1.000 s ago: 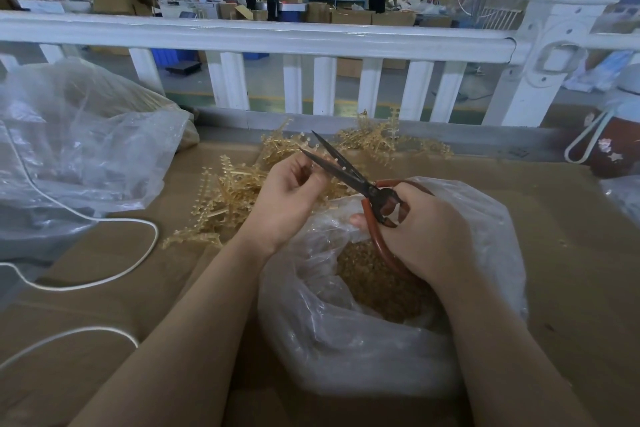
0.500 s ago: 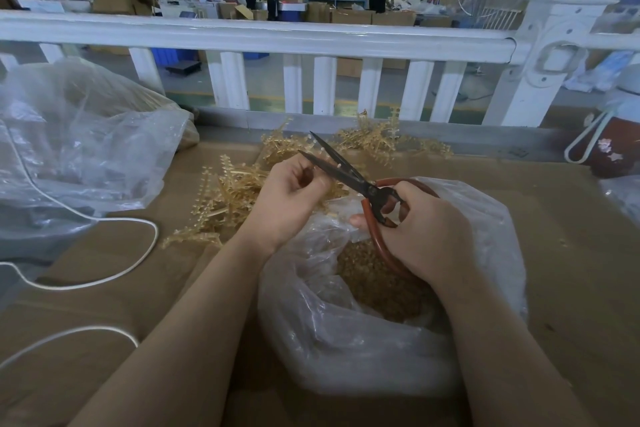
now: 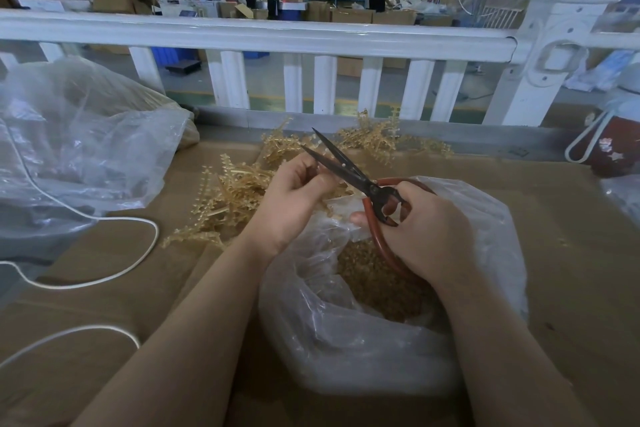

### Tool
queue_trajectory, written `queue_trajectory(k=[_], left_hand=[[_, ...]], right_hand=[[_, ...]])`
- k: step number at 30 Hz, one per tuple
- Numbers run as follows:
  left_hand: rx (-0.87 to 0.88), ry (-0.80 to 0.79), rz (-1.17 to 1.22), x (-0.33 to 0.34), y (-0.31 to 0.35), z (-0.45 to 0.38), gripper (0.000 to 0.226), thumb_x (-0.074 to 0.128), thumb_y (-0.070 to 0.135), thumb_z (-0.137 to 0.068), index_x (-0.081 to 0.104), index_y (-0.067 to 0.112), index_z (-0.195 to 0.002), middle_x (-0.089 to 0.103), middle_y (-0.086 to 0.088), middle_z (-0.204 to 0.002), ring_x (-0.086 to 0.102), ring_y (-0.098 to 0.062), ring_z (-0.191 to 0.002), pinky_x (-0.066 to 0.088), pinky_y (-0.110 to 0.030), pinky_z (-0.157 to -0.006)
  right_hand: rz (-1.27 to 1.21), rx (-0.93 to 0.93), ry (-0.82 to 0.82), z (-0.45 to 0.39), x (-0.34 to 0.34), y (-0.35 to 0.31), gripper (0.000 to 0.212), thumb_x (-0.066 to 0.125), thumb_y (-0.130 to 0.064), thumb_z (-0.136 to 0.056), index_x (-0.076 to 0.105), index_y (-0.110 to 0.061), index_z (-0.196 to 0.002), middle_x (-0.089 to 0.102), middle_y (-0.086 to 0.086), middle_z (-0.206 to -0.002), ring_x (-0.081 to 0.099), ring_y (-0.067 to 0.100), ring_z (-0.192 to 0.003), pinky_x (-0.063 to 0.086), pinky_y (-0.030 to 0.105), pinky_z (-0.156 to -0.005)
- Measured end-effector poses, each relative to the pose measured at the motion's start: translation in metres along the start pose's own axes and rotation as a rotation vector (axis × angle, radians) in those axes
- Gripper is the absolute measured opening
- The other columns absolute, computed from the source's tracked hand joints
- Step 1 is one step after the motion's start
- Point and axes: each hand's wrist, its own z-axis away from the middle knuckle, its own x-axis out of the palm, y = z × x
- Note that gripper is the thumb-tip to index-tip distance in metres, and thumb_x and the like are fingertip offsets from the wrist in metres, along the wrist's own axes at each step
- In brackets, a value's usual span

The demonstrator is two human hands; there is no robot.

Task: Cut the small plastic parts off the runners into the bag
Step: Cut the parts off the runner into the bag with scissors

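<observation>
Right hand (image 3: 426, 236) grips red-handled black scissors (image 3: 349, 173), blades parted. Left hand (image 3: 294, 198) pinches amber plastic runner (image 3: 329, 196) above clear plastic bag (image 3: 381, 340) at worktop centre. Advice: snip close to part, over bag mouth.

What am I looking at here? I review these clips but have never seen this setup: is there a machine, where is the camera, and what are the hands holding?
No machine: a person works bare-handed, filmed by one wide camera on their head looking down. The right hand grips red-handled scissors, blades open. The left hand pinches something small at the blades, mostly hidden. Below sits an open bag holding cut parts. A pile of runners lies on the cardboard surface, with a white cord and another bag at left.
</observation>
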Motion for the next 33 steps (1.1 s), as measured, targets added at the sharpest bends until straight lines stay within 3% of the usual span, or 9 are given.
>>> queue_trajectory(k=[3, 6, 15, 18, 22, 29, 33], left_hand=[[-0.019, 0.023, 0.079, 0.000, -0.003, -0.001, 0.020, 0.059, 0.014, -0.086, 0.064, 0.002, -0.100, 0.067, -0.017, -0.093, 0.062, -0.034, -0.088, 0.051, -0.041, -0.087], [-0.033, 0.027, 0.195, 0.000, -0.003, -0.001, 0.009, 0.054, 0.011, -0.086, 0.064, 0.011, -0.088, 0.062, -0.002, -0.077, 0.056, -0.017, -0.076, 0.047, -0.028, -0.077], [0.004, 0.039, 0.128, -0.004, 0.001, 0.000, 0.015, 0.051, 0.002, -0.101, 0.064, 0.004, -0.094, 0.067, 0.001, -0.079, 0.060, -0.008, -0.075, 0.048, -0.018, -0.073], [0.011, 0.052, 0.092, -0.006, 0.002, 0.000, 0.013, 0.053, 0.000, -0.099, 0.064, 0.001, -0.094, 0.066, -0.001, -0.081, 0.061, -0.009, -0.076, 0.048, -0.019, -0.075], [0.019, 0.040, 0.036, -0.008, 0.002, 0.001, 0.012, 0.056, 0.001, -0.098, 0.065, 0.003, -0.090, 0.067, 0.003, -0.078, 0.062, -0.007, -0.074, 0.047, -0.017, -0.074], [0.007, 0.032, 0.076, -0.011, 0.003, 0.001, 0.022, 0.059, 0.001, -0.095, 0.071, 0.014, -0.083, 0.066, -0.006, -0.078, 0.061, -0.013, -0.075, 0.049, -0.019, -0.074], [-0.020, 0.032, 0.063, -0.011, 0.004, 0.002, 0.021, 0.059, 0.001, -0.095, 0.071, 0.015, -0.083, 0.067, -0.001, -0.074, 0.061, -0.009, -0.071, 0.049, -0.017, -0.071]], right_hand=[[-0.027, -0.008, -0.006, 0.000, -0.001, 0.000, 0.074, 0.042, -0.093, -0.063, 0.068, -0.030, -0.092, 0.063, -0.020, -0.078, 0.053, -0.005, -0.068, 0.037, 0.010, -0.059], [-0.028, -0.010, -0.006, 0.000, -0.001, -0.001, 0.075, 0.043, -0.092, -0.063, 0.069, -0.027, -0.090, 0.065, -0.015, -0.078, 0.055, -0.001, -0.068, 0.039, 0.010, -0.060], [0.004, -0.004, -0.001, 0.000, -0.001, 0.002, 0.076, 0.042, -0.093, -0.063, 0.070, -0.028, -0.090, 0.065, -0.016, -0.077, 0.054, -0.001, -0.066, 0.036, 0.008, -0.059], [0.046, -0.011, 0.027, 0.001, 0.000, 0.001, 0.065, 0.045, -0.090, -0.068, 0.065, -0.030, -0.085, 0.057, -0.022, -0.071, 0.048, -0.007, -0.063, 0.030, 0.007, -0.056], [0.053, -0.016, 0.046, 0.001, -0.001, 0.000, 0.063, 0.036, -0.095, -0.066, 0.055, -0.038, -0.085, 0.042, -0.032, -0.069, 0.043, -0.009, -0.061, 0.026, 0.007, -0.055], [0.038, -0.063, 0.043, 0.002, -0.001, 0.002, 0.060, 0.047, -0.088, -0.071, 0.061, -0.032, -0.089, 0.059, -0.020, -0.078, 0.047, -0.006, -0.064, 0.029, 0.007, -0.056], [0.039, -0.067, 0.053, 0.001, 0.000, 0.003, 0.066, 0.046, -0.090, -0.069, 0.062, -0.029, -0.090, 0.062, -0.016, -0.082, 0.052, 0.003, -0.067, 0.031, 0.007, -0.057]])
